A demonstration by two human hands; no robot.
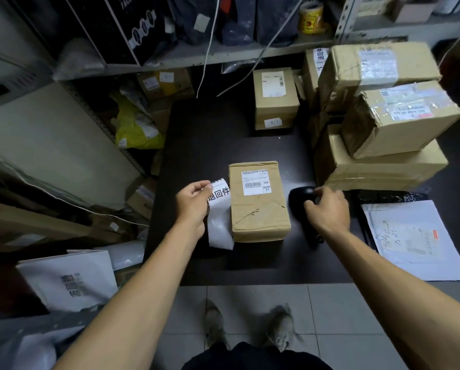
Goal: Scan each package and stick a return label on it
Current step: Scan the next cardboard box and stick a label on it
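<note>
A big dark table stood in front of the person, and grey shelves full of bags ran along its far side. At the table's right edge there was a tall stack of brown boxes, three high, each with a label on top. A white mail bag lay flat at the near right corner, partly hanging over the edge. One more brown box stood near the far edge.

The package to be labelled was a small brown box. It lay near the middle of the table, a bit toward the near edge, with its white barcode sticker facing up.

The strip of return labels hung just beside the package's left side, with black letters at its top. The left hand pinched the top of the strip between thumb and fingers.

The black scanner lay on the table just right of the package. The right hand had its fingers curled round the scanner's head.
</note>
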